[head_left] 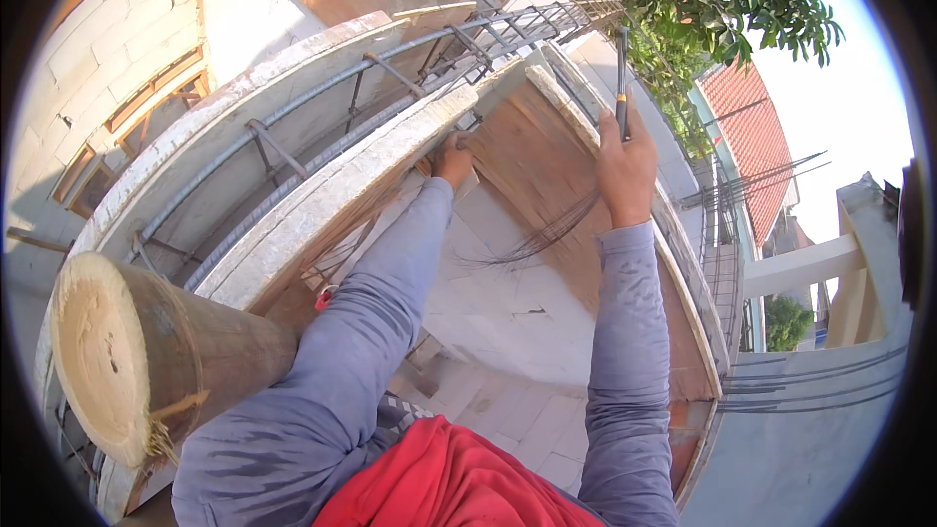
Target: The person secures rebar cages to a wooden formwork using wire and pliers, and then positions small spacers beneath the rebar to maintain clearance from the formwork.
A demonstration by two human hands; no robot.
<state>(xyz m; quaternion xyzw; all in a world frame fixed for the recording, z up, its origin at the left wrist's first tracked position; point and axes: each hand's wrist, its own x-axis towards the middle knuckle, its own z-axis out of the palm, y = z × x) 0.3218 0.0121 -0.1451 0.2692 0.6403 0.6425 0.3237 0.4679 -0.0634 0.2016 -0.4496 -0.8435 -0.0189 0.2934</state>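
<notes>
My right hand is raised and closed around a slim dark tool with an orange band, its shaft pointing up; its working end cannot be made out. A bundle of thin dark wires trails leftward from beside that hand's wrist. My left hand reaches to the inner face of a pale-edged formwork board, near its far end. Its fingers are curled, and whatever they grip is hidden. Beyond that board, a rebar cage of long bars and stirrups runs inside the curved formwork.
A thick cut bamboo pole juts up at my left. Brown plywood lines the right side, with a block wall below. Rebar ends stick out at the right. Leafy branches hang at the far right.
</notes>
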